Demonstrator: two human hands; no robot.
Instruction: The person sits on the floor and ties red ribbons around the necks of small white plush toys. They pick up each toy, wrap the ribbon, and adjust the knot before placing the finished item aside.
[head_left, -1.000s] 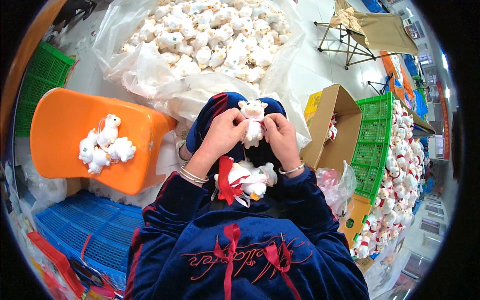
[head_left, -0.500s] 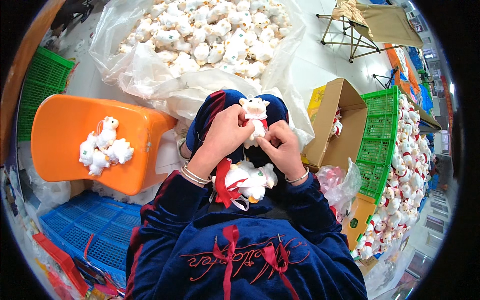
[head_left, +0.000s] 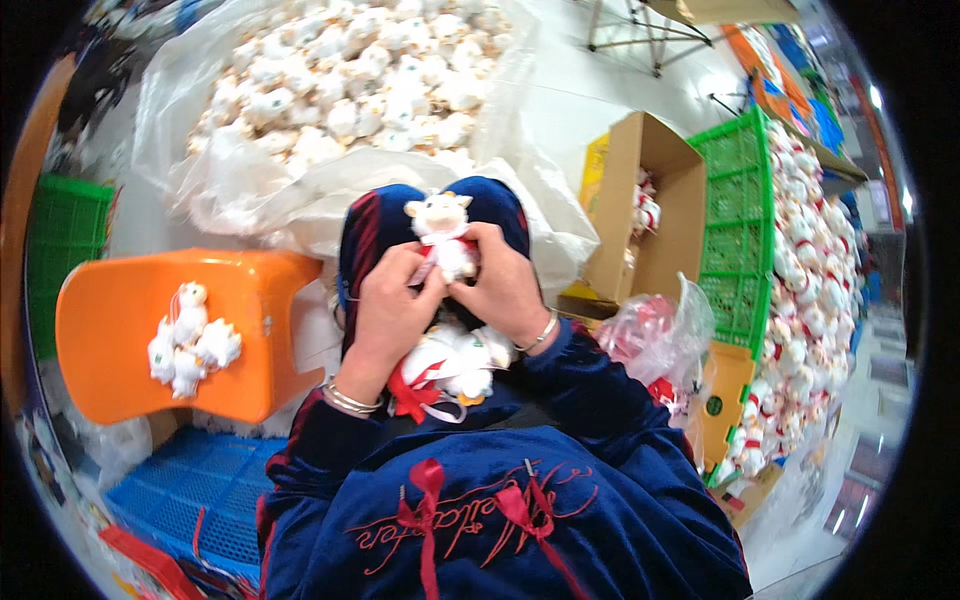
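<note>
Upright above my knees is a small white plush animal (head_left: 439,215) with tan horns, a red cape and a pale ribbon at its neck. My left hand (head_left: 392,305) grips its lower left side, with fingers pressed by the cape and ribbon. On the other side my right hand (head_left: 500,285) is closed round it, thumb and fingers at the red cape. Just below, in my lap, lie more white plush toys (head_left: 468,362), partly covered by my hands. Beside them is a piece of red cloth (head_left: 408,388) with thin ribbons.
At left an orange stool (head_left: 95,330) bears several white plush toys (head_left: 188,345), above a blue crate (head_left: 190,490). Ahead, a clear plastic sack (head_left: 190,150) is full of plush. On the right stand a cardboard box (head_left: 672,190), a plastic bag (head_left: 650,330) and a green crate (head_left: 735,220).
My view has shifted, so the scene sits differently. My left hand has moved down from the plush's neck, and my right hand has risen to its side. The plush now faces me more squarely.
</note>
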